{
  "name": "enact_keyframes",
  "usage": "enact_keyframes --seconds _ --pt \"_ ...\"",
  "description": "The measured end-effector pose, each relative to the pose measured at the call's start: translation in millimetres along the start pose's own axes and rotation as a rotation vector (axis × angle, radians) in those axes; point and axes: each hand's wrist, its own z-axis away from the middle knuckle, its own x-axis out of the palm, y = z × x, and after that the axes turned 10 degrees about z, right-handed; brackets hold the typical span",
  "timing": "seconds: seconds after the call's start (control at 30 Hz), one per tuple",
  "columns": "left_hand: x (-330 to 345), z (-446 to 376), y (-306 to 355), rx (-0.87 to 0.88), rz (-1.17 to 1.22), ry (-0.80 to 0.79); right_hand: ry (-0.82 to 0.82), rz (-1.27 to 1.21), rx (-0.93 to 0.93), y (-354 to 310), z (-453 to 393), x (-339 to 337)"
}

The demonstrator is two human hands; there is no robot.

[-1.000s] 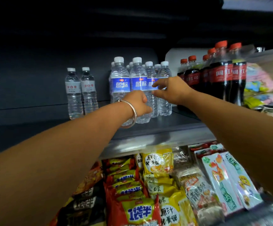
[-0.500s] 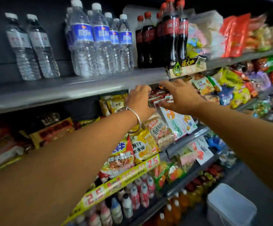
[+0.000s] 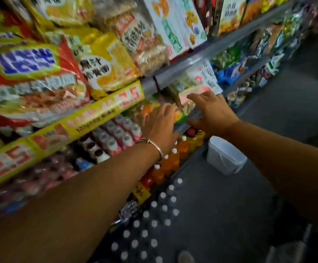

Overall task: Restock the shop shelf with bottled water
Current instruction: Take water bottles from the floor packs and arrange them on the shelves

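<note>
Fingers of the left hand [image 3: 161, 123] and right hand [image 3: 211, 111] are loosely spread in front of a shelf edge [image 3: 184, 126], holding nothing that the blur lets me see. The pack of water bottles [image 3: 150, 223] stands on the floor [image 3: 230, 205] below, white caps up.

The upper shelf [image 3: 182, 72] carries noodle packs [image 3: 105, 67] at left and boxes [image 3: 175, 21] further right. The shelf below holds small white-capped bottles [image 3: 120, 133], with orange bottles [image 3: 173, 158] lower still. On the floor [image 3: 230, 205] stand water bottles [image 3: 150, 224], near, and a white bin [image 3: 224, 156] beyond.
</note>
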Motion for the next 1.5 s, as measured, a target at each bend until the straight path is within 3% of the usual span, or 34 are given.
enact_keyframes --seconds 0.27,0.47,0.67,0.8,0.97,1.17,1.5 --pt "242 55 -122 -0.159 -0.008 -0.259 -0.377 -0.003 0.005 15 71 274" --pt "378 85 -215 -0.297 -0.031 -0.413 -0.598 -0.038 0.018 3 108 464" --pt "464 82 -281 -0.343 -0.077 -0.442 -0.667 -0.236 0.330 -5 99 591" --pt "496 74 -303 -0.345 -0.070 -0.446 -0.618 -0.428 0.493 -4 89 639" --pt "512 71 -314 -0.329 -0.098 -0.509 -0.554 -0.585 0.500 -5 84 659" --pt "502 68 -303 -0.300 -0.135 -0.516 -0.471 -0.606 0.539 2 98 634" --pt "390 32 -198 -0.245 -0.140 -0.471 -0.395 -0.660 0.420 27 89 445"
